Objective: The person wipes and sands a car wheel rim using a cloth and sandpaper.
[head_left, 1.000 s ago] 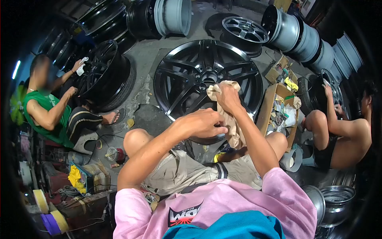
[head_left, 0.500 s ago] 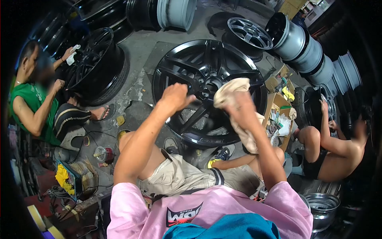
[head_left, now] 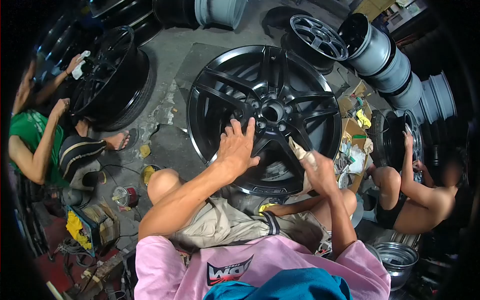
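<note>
Wiping was seemingly in hand on the black wheel (head_left: 270,92) at 12 o'clock, cloth (head_left: 300,149) gripped by right hand (head_left: 321,174) at wheel's 5, left hand (head_left: 235,151) held spread at 7, flat cloth contact probably required next.

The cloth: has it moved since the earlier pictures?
Yes. Judged against the wheel's hub, the cloth in the right hand is now farther from it, nearer the person's body.

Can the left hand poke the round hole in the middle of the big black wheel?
Probably yes: the left hand looks empty and close to the center hole, with nothing apparently between them; the beige cloth is in the right hand, off to the side.
</note>
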Available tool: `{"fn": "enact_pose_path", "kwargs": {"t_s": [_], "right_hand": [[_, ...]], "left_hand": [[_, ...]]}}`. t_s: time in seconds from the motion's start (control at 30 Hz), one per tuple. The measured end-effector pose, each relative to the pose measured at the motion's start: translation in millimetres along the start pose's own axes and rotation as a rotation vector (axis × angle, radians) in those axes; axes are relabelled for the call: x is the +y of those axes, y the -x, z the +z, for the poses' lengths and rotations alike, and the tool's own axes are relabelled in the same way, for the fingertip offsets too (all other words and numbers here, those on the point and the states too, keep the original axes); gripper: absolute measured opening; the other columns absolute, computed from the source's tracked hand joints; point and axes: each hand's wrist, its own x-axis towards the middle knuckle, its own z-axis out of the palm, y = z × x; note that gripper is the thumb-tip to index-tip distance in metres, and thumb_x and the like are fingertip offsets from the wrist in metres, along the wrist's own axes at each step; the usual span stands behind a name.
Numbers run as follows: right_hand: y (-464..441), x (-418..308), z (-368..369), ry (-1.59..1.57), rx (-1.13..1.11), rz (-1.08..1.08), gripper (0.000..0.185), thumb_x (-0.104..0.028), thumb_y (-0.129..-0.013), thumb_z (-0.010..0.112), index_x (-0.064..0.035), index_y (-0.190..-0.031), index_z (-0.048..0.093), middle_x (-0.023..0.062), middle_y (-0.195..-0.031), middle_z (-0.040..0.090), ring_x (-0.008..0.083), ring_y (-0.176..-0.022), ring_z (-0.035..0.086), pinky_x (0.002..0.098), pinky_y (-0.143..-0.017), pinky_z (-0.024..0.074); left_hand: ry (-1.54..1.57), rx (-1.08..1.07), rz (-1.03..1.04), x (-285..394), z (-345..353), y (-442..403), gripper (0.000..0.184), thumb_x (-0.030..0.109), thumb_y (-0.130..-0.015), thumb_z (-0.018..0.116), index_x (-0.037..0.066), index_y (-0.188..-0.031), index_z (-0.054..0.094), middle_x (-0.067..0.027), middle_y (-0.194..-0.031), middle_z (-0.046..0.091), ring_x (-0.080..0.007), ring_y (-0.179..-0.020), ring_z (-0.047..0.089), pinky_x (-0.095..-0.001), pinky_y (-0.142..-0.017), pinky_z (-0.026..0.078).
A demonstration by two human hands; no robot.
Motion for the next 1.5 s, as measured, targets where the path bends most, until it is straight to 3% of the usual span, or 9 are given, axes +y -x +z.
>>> {"fn": "enact_pose_path", "kwargs": {"t_s": [0.17,0.3,0.4,0.67,0.9,1.03,1.07,1.3,1.5], "right_hand": [[-91.4,-48.5,-28.5,-0.492,0.463,-0.072,0.028,-0.020,-0.111,0.064,0.0024,-0.127,0.071,0.0088,-0.109,0.078,0.0192,-0.098,0.072,0.0357,-0.093,0.0557],[-180.4,-52.7,27.5,0.195,0.406,-0.524,0.039,-0.021,-0.102,0.072,-0.0011,-0.135,0.068,0.0193,-0.139,0.066,0.0375,-0.137,0.058,0.0486,-0.118,0.0439],[-218.8,-29.2,64.0,0.565,0.282,-0.583,0.046,-0.020,-0.093,0.074,-0.0050,-0.136,0.068,0.0147,-0.141,0.062,0.0419,-0.149,0.043,0.0519,-0.120,0.0396],[-221.5,-37.9,21.0,0.669,-0.082,-0.752,0.028,-0.012,-0.086,0.074,-0.0126,-0.114,0.078,0.0059,-0.127,0.062,0.0302,-0.130,0.055,0.0471,-0.101,0.0466],[-259.4,-43.2,4.8,0.916,-0.028,-0.820,0.028,-0.008,-0.084,0.069,-0.0114,-0.111,0.075,0.0046,-0.120,0.066,0.0261,-0.124,0.061,0.0417,-0.091,0.0510],[-230.3,-41.7,13.3,0.845,-0.111,-0.908,0.030,-0.011,-0.080,0.075,-0.0113,-0.110,0.076,0.0034,-0.119,0.064,0.0258,-0.117,0.060,0.0390,-0.095,0.0515],[-236.2,-39.5,8.3,0.876,-0.105,-0.910,0.029,-0.011,-0.077,0.076,-0.0119,-0.106,0.074,0.0040,-0.117,0.063,0.0260,-0.116,0.060,0.0386,-0.094,0.0512],[-232.8,-37.3,40.6,0.963,0.148,-0.855,0.019,-0.013,-0.090,0.065,-0.0063,-0.102,0.078,0.0083,-0.121,0.066,0.0328,-0.125,0.056,0.0411,-0.096,0.0540],[-128.4,-53.6,45.2,0.408,0.078,-0.588,0.028,-0.007,-0.080,0.071,0.0046,-0.105,0.075,0.0230,-0.112,0.071,0.0478,-0.110,0.066,0.0532,-0.099,0.0554]], "left_hand": [[-0.126,-0.008,0.121,6.7,-15.0,8.1,0.084,0.027,-0.084,0.091,0.001,-0.154,0.052,-0.0353,-0.164,0.033,-0.0547,-0.144,0.046,-0.0563,-0.114,0.048],[-0.195,0.050,0.249,7.8,6.6,9.7,0.068,0.022,-0.089,0.084,-0.011,-0.143,0.057,-0.0298,-0.160,0.043,-0.0508,-0.155,0.034,-0.0570,-0.126,0.036],[-0.174,0.051,0.286,8.6,7.3,14.8,0.070,0.024,-0.090,0.083,-0.015,-0.141,0.056,-0.0298,-0.156,0.047,-0.0487,-0.157,0.032,-0.0584,-0.129,0.031],[-0.082,0.031,0.376,-7.7,-3.0,0.9,0.064,0.026,-0.091,0.082,-0.013,-0.136,0.061,-0.0283,-0.148,0.054,-0.0478,-0.156,0.036,-0.0588,-0.128,0.032],[-0.177,0.030,0.325,4.7,1.2,24.4,0.071,0.029,-0.092,0.082,-0.017,-0.140,0.057,-0.0307,-0.140,0.057,-0.0470,-0.150,0.044,-0.0569,-0.126,0.035],[0.138,-0.157,0.271,0.1,-11.1,35.7,0.088,0.029,-0.096,0.080,-0.021,-0.154,0.037,-0.0334,-0.137,0.059,-0.0454,-0.122,0.068,-0.0438,-0.102,0.059],[0.131,-0.144,0.303,-3.0,-6.8,37.6,0.093,0.030,-0.097,0.078,-0.021,-0.158,0.030,-0.0389,-0.140,0.057,-0.0454,-0.112,0.073,-0.0406,-0.090,0.063],[0.116,-0.086,0.338,-9.0,-12.0,51.5,0.090,0.031,-0.098,0.077,-0.018,-0.159,0.032,-0.0447,-0.147,0.051,-0.0478,-0.119,0.070,-0.0445,-0.094,0.063],[0.333,-0.087,0.375,-33.1,-37.5,48.5,0.070,0.030,-0.101,0.072,-0.008,-0.154,0.048,-0.0285,-0.135,0.064,-0.0452,-0.116,0.069,-0.0487,-0.100,0.058]]}}
